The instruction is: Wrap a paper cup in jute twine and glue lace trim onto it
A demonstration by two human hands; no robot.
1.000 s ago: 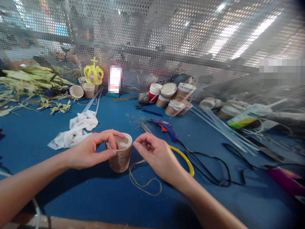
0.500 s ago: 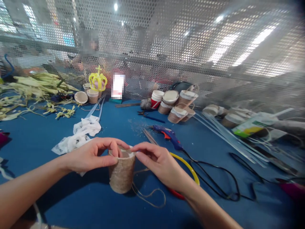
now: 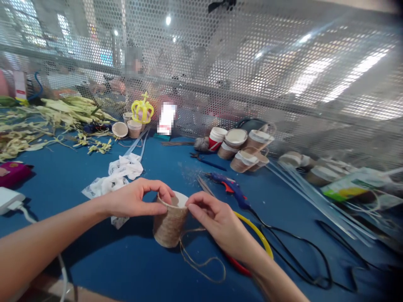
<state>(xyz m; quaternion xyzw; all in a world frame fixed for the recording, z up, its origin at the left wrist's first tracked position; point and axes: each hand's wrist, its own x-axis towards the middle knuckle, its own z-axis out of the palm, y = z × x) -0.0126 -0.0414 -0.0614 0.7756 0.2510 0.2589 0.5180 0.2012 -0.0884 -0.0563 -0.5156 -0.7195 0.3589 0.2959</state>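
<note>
A paper cup [image 3: 170, 228] wrapped in brown twine tilts a little above the blue table, its white inside showing. My left hand [image 3: 138, 201] grips its left rim, fingers inside and thumb against the outer wall. At the right edge of the rim, the thumb and forefinger of my right hand [image 3: 217, 216] are pinched together; what lies between them is too small to make out. A loose loop of twine [image 3: 208, 262] trails from the cup's lower right side onto the table, and one strand runs under my right hand.
Past my right hand lie scissors [image 3: 206, 186], a blue glue gun [image 3: 233, 188] with a black cord, and yellow-handled tool parts [image 3: 262, 239]. Crumpled white cloth [image 3: 126, 167] is at left. Behind stand wrapped cups [image 3: 244, 161], pliers [image 3: 209, 161], a yellow crown [image 3: 142, 111] and a mesh partition [image 3: 195, 54].
The view has swung left, so things sit farther right. My right fingertips have drawn slightly back from the rim and closed together. My left hand keeps its grip on the cup.
</note>
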